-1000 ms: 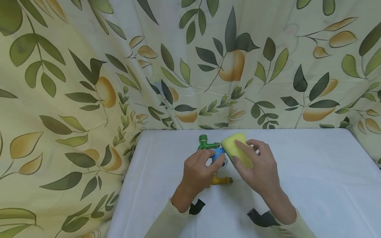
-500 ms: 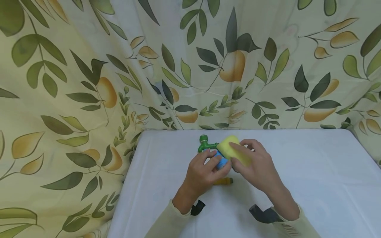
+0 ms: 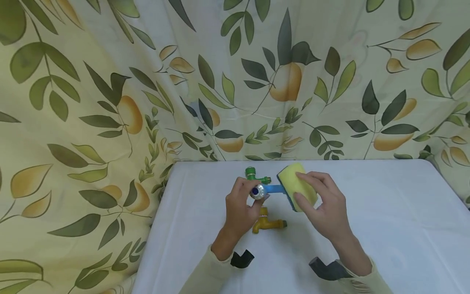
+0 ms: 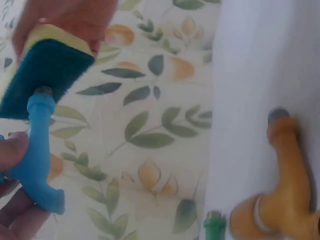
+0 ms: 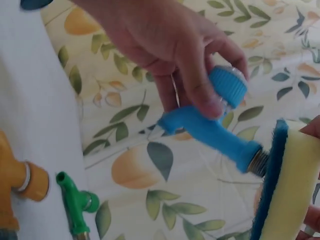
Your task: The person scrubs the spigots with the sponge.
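Note:
My left hand [image 3: 240, 206] grips a blue faucet [image 5: 210, 132] around its body, below the ribbed knob [image 5: 228, 86]. The faucet's threaded end [image 5: 258, 163] points right and meets the dark green scouring side of a sponge [image 4: 52, 70]. From the yellow side of that sponge [image 3: 298, 185], my right hand [image 3: 327, 204] pinches it between thumb and fingers. Both things are held up above the table. A yellow faucet [image 3: 269, 223] lies on the table near my left hand, and a green faucet [image 3: 253, 174] lies behind it, partly covered by that hand.
The table [image 3: 396, 212] wears a white cover. Right behind its far edge hangs a curtain [image 3: 330, 81] printed with leaves and fruit, which also runs down the left side. Dark wrist mounts [image 3: 242, 259] show at both sleeves.
The left hand has turned the blue faucet, so its knob end now faces the head camera. The sponge has shifted right and tilted, and the yellow faucet shows more fully.

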Demonstrator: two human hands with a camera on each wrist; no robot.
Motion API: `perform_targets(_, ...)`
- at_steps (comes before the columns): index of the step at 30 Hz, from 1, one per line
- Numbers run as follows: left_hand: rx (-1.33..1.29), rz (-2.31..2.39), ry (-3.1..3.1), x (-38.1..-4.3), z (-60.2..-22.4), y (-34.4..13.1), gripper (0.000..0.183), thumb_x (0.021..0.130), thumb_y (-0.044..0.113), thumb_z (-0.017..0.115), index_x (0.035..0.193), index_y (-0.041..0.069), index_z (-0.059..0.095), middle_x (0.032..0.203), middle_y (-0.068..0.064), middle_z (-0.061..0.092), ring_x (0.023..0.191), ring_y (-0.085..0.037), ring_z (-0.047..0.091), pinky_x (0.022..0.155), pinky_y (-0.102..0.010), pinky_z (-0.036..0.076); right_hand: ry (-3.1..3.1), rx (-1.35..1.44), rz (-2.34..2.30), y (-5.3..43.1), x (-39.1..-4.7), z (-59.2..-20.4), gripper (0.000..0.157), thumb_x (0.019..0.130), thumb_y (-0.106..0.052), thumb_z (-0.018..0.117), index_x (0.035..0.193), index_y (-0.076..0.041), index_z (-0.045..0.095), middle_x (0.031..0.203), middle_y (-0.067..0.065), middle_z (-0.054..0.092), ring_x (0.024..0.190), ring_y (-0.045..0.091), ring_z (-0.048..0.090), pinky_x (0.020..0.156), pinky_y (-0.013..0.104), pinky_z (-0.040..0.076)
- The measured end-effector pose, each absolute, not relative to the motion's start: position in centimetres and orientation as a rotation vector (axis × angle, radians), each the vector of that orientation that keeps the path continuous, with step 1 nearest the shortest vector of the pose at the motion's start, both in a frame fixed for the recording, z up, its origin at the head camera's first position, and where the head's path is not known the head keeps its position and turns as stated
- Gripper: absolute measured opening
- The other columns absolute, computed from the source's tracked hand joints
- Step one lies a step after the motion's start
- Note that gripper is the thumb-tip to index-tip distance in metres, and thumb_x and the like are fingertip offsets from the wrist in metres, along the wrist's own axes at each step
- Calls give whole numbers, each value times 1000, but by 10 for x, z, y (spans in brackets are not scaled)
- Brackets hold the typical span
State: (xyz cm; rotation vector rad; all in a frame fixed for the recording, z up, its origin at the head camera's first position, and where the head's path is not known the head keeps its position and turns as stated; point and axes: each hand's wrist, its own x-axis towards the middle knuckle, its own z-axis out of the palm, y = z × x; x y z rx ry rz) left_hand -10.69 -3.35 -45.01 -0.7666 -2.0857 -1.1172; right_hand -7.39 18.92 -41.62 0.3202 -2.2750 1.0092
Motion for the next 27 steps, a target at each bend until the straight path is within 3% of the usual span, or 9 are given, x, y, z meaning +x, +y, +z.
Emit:
perform_targets(5, -637, -1513, -2139, -109, -454, -34, 41, 87, 14, 82, 122, 11, 61, 102, -7, 59, 89, -17, 65, 77, -22, 60, -2266, 232, 1030, 190, -76, -419, 46, 80, -7, 79, 125, -9, 72, 116, 16, 62, 102, 20, 56, 81, 6, 38)
perform_targets(11, -584, -1741, -2151, -111, -457, -35, 45, 88, 13, 81, 128, 13, 60, 110, -8, 61, 102, -21, 70, 83, -29, 62, -2338, 146, 1057, 190, -77, -424, 46, 84, -12, 79, 129, -12, 70, 119, 14, 61, 102, 20, 55, 78, 8, 38)
perform_targets(19, -593, -1799, -2126, -113, -457, -36, 47, 87, 9, 81, 129, 12, 60, 112, -10, 62, 104, -24, 71, 82, -29, 62, -2379, 131, 1088, 194, -80, -431, 46, 86, -13, 77, 131, -11, 68, 121, 12, 62, 100, 14, 52, 76, 13, 40)
perform_targets(27, -595, -1763, -2176, -116, -461, -37, 47, 88, 13, 80, 130, 11, 60, 112, -11, 62, 105, -25, 72, 82, -27, 62, -2407, 103, 1058, 195, -83, -437, 46, 87, -15, 77, 132, -11, 67, 122, 14, 59, 102, 22, 54, 75, 18, 41)
